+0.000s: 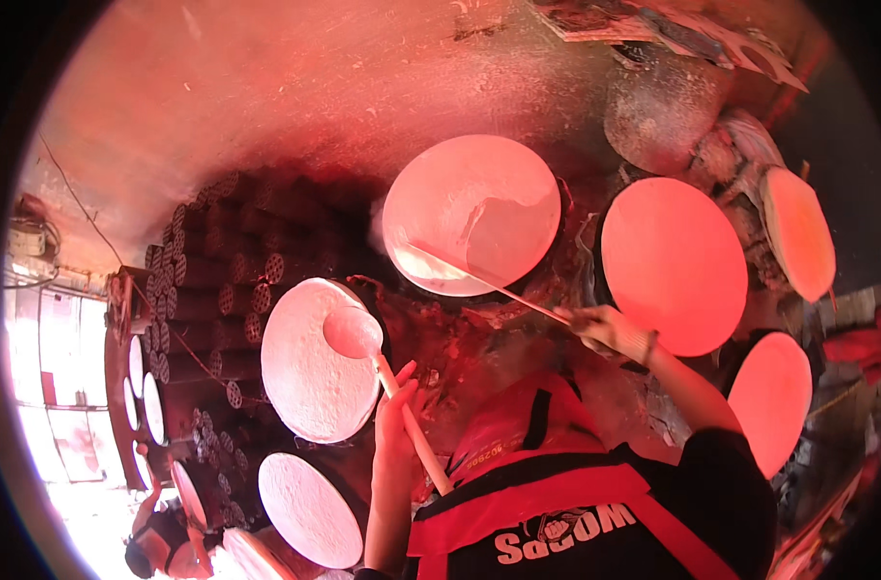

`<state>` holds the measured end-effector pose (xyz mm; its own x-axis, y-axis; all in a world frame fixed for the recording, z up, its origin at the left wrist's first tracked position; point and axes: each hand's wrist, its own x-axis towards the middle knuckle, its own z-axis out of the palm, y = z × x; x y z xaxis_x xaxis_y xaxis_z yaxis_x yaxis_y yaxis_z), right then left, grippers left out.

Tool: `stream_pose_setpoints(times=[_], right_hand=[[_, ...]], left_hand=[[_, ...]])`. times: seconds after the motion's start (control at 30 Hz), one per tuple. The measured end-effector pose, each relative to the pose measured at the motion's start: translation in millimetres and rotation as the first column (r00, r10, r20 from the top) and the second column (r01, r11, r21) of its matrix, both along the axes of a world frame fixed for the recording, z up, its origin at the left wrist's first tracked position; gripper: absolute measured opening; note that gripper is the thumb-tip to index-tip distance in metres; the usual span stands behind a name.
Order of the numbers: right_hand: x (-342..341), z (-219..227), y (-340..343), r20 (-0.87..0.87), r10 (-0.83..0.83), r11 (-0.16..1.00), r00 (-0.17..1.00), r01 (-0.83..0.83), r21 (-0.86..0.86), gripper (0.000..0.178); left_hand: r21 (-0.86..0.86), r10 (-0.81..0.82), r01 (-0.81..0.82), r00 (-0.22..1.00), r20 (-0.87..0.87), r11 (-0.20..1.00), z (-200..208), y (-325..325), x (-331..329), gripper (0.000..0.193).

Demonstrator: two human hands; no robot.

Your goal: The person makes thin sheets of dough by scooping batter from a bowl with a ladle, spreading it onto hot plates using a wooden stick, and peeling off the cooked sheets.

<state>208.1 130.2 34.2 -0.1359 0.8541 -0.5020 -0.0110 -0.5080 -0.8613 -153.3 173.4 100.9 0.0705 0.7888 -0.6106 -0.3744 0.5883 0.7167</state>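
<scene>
My left hand (396, 411) is closed round the long handle of a ladle (352, 332). The ladle's round bowl hangs over the right side of a round pan (305, 372) with a pale, rough surface; I cannot tell if they touch. My right hand (610, 332) grips a long thin stick (508, 291), which slants up and left. Its far end lies over the near left part of another round pan (479, 188). Pale, batter-like stuff covers part of that pan, and a smooth patch shows on its right.
Further round pale surfaces stand at right (673, 266), far right (800, 232), lower right (771, 401) and lower left (310, 509). Holed cylindrical briquettes (199, 304) are stacked at left. Another person (165, 541) is at the lower left. A large rounded vessel (663, 111) stands behind.
</scene>
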Motion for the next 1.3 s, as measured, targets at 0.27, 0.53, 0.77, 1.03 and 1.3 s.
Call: stream_pose_setpoints(times=[0.27,0.53,0.77,1.03,1.3], right_hand=[[-165,-25,-16,-0.501,-0.429,0.894,0.752,0.433,-0.116,0.024],[-330,-71,173,-0.346,-0.632,0.758,0.693,0.647,-0.087,0.03],[-315,-62,70,-0.279,-0.682,0.725,0.676,0.676,-0.135,0.025],[-222,-49,43,-0.336,-0.719,0.671,0.608,0.733,-0.112,0.015],[-220,-64,25,-0.402,-0.441,0.891,0.802,0.444,-0.091,0.013]], left_hand=[[0.012,0.087,-0.086,0.994,-0.07,0.996,-47,-42,-102,0.045],[-0.023,0.164,-0.168,0.978,-0.133,0.985,-28,-107,-153,0.046],[0.022,0.138,-0.136,0.982,-0.132,0.99,-36,-107,-161,0.046],[0.081,0.034,-0.025,0.993,-0.112,0.996,-22,-94,-132,0.044],[0.11,-0.009,0.015,0.999,-0.048,0.994,-32,-92,-102,0.043]])
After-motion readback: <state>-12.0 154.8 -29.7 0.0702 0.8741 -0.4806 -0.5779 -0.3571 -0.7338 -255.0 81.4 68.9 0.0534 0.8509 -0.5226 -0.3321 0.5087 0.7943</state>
